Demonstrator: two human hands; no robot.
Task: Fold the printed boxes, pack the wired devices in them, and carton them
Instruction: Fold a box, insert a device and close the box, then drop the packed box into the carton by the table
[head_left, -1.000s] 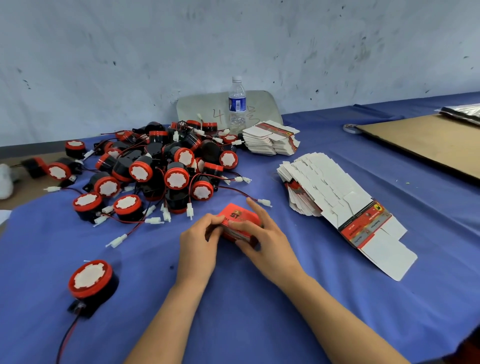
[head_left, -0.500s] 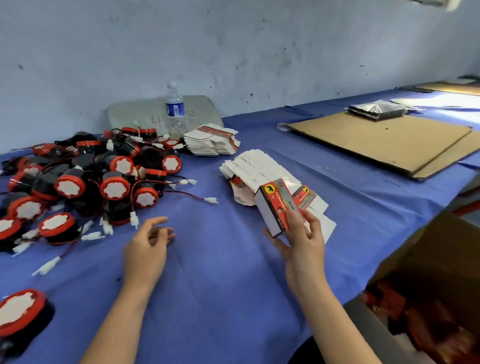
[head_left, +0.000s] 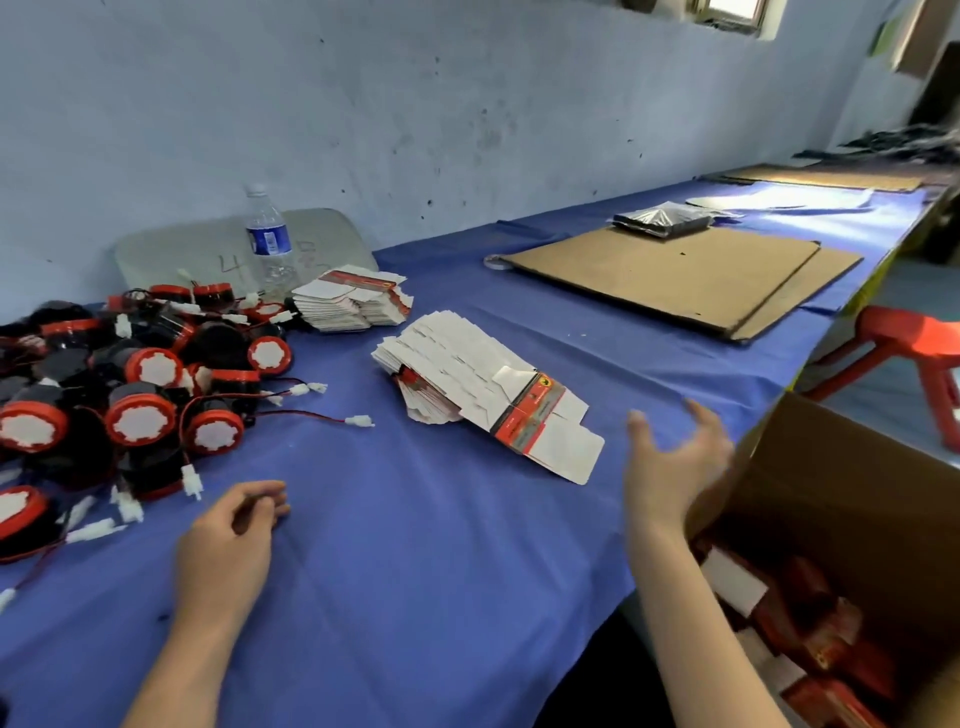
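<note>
Two grips hold nothing. The left grip (head_left: 228, 540) rests on the blue-covered worktop (head_left: 415, 571) with its fingers loosely curled and nothing in them. The right grip (head_left: 670, 467) is raised, released, fingers spread, just beside the flap of the open carton (head_left: 841, 499). Below and right of that grip, packed red boxes (head_left: 831, 639) lie inside the carton. Ahead, between the two grips, lies a fanned stack of flat printed boxes (head_left: 467, 374), with a second stack (head_left: 353, 301) beyond it. Left of the left grip spreads the heap of wired devices (head_left: 140, 395). Farther off are a water bottle (head_left: 267, 234) and cardboard sheets (head_left: 675, 275).
</note>
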